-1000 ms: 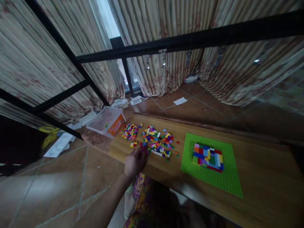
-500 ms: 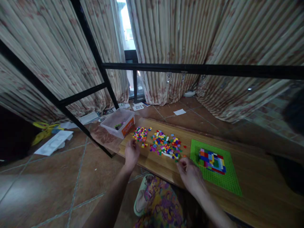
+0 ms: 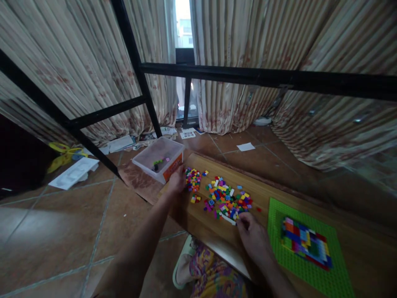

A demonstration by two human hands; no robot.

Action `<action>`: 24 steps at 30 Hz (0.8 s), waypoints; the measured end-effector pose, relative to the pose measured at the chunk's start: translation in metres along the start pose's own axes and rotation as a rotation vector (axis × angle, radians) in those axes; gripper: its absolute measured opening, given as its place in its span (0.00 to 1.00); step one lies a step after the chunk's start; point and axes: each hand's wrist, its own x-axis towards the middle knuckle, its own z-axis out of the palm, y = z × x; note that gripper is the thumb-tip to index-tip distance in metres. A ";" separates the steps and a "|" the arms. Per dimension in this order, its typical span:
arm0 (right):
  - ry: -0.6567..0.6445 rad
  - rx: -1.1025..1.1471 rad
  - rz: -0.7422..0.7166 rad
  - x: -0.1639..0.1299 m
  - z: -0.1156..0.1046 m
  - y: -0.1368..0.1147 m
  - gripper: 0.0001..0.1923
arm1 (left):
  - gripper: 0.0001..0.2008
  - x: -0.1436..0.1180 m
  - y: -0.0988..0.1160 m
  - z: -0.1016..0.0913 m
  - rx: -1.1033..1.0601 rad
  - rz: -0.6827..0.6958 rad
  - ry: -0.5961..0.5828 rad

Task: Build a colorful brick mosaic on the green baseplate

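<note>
My left hand (image 3: 177, 180) is at the left end of the wooden board, between the clear plastic tub (image 3: 143, 164) and a small heap of tiny bricks (image 3: 192, 180). Its fingers are dim and partly hidden, so their grip does not show. Beside the right edge of a larger pile of mixed bricks (image 3: 221, 194), my right hand (image 3: 253, 232) has its fingers curled together; anything in them is too small to make out. A long white piece (image 3: 228, 219) lies near its fingertips. Farther right, a multicoloured brick build (image 3: 305, 242) sits on a green baseplate (image 3: 276, 240).
A few bricks lie inside the tub. Black metal bars (image 3: 217, 72) cross in front of striped curtains (image 3: 229, 37). On the tiled floor are a white card (image 3: 246, 147), papers and a white moulded tray (image 3: 72, 173). My slippered foot is below the board.
The view has shifted, so the board appears larger. My left hand has moved from the front of the small heap toward the tub's side. My right hand stays by the pile's right edge.
</note>
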 end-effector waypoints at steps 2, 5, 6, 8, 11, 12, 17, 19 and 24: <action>-0.010 0.039 0.001 0.001 0.000 0.001 0.12 | 0.24 -0.002 0.002 0.002 -0.019 0.027 -0.008; -0.011 0.089 0.022 -0.001 0.000 0.006 0.13 | 0.25 -0.004 0.004 0.003 -0.033 0.052 -0.009; -0.009 0.102 0.024 -0.001 0.000 0.008 0.13 | 0.25 -0.004 0.005 0.002 -0.032 0.055 -0.007; -0.008 0.113 0.026 -0.002 -0.001 0.011 0.13 | 0.25 -0.001 0.007 0.001 -0.020 0.050 0.003; -0.011 0.118 0.034 -0.002 -0.002 0.011 0.14 | 0.22 0.011 0.010 -0.004 0.025 0.037 -0.002; -0.012 0.122 0.036 -0.002 -0.003 0.011 0.14 | 0.21 0.016 0.011 -0.005 0.045 0.039 -0.019; -0.008 0.177 0.051 -0.003 -0.003 0.006 0.15 | 0.15 0.040 0.020 -0.012 0.172 0.084 -0.175; -0.002 0.203 0.065 -0.005 -0.004 0.004 0.15 | 0.15 0.046 0.023 -0.013 0.228 0.094 -0.217; -0.002 0.241 0.066 -0.008 -0.006 0.006 0.15 | 0.16 0.052 0.029 -0.013 0.321 0.099 -0.278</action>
